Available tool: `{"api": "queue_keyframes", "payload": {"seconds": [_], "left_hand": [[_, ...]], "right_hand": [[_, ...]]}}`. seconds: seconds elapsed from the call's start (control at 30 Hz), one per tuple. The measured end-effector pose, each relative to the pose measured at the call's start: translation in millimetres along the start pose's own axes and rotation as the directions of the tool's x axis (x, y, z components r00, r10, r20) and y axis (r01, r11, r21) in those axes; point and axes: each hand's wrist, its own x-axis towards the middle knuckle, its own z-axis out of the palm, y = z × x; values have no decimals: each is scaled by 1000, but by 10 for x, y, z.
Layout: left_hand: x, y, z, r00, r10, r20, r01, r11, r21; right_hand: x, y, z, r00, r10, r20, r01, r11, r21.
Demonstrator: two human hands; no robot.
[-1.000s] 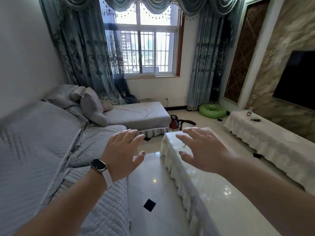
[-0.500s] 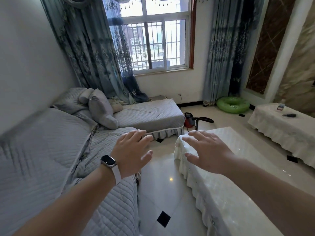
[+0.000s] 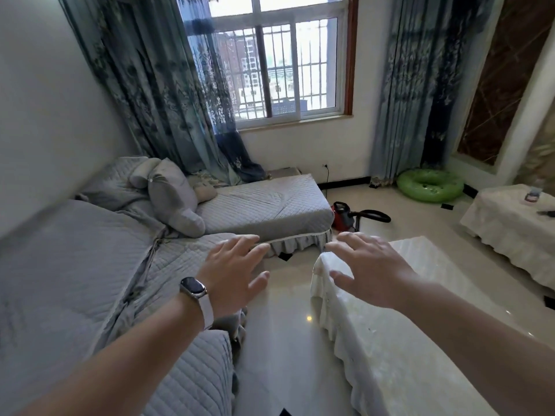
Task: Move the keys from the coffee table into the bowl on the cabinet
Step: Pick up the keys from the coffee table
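No keys show on the visible stretch of the coffee table (image 3: 405, 340), its glossy top draped in a white cover and cut off at the lower edge. The right hand (image 3: 372, 265) hangs over its near corner, fingers spread and holding nothing; the left hand (image 3: 232, 274), with a watch (image 3: 193, 288) on its wrist, is spread too, above the pale tiled floor (image 3: 285, 340). A grey quilted sofa (image 3: 90, 280) runs along the left. Small things on the far cabinet (image 3: 510, 232) are too blurred to tell.

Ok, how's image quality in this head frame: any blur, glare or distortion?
Head view: the window is bright but not blown out; the wall and sofa at left are smeared; straight edges bow from the wide lens; a small glare spot sits on the floor; both hands look sharp.
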Motion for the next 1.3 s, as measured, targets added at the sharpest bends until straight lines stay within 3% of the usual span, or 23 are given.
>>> {"api": "queue_keyframes", "payload": {"seconds": [0.3,0.7,0.97,1.3], "left_hand": [[832,-620,760,1000,-4,1,4,997,-76],[2320,-1943,1851,997,72,21,-65,968,-242],[3185,-2192,2153,980,198,-14,-195,949,-249],[4328,-2251,2796,972,229,41,-213,947,-238]], "right_hand": [[991,319,394,998,35,58,-33,999,-32],[2718,497,961,972,210,102,-204,977,-62],[3261,870,1062,957,275,90,-261,955,-144],[3932,1827,1564,926,359,115,-349,932,-98]]}}
